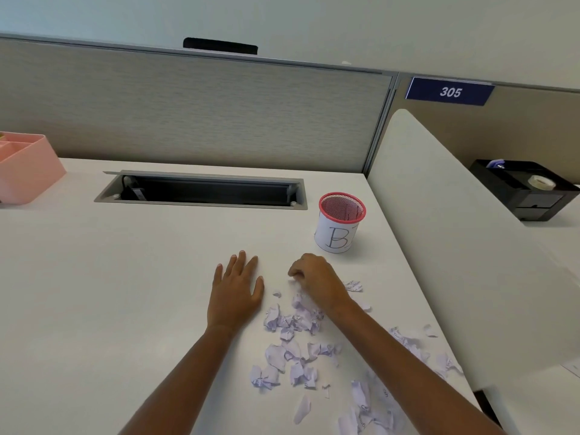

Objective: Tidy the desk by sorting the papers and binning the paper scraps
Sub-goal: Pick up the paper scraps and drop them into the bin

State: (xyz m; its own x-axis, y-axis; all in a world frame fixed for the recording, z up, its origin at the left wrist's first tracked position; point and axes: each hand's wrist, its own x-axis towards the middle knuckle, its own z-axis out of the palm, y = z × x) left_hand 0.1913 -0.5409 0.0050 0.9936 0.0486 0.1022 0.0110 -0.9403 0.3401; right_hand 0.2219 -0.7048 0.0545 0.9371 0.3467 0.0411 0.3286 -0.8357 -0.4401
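Soft, even office light falls from overhead on my desk (125, 277), which reads pale and uniformly bright from 9 to 3 o'clock. My left hand (235, 290) and right hand (317, 277), at centre, cast only faint, soft-edged shadows on the surface. The cable trough (204, 191) at 12 o'clock is the darkest patch, its inside in shade. The paper scraps (292, 321) at 5 o'clock carry a lilac cast, their print smeared and unreadable. The wide lens bows the partition rail (219, 56) at 12 o'clock and stretches my forearms toward 6. The sign (449, 92) at 1 o'clock is legible.
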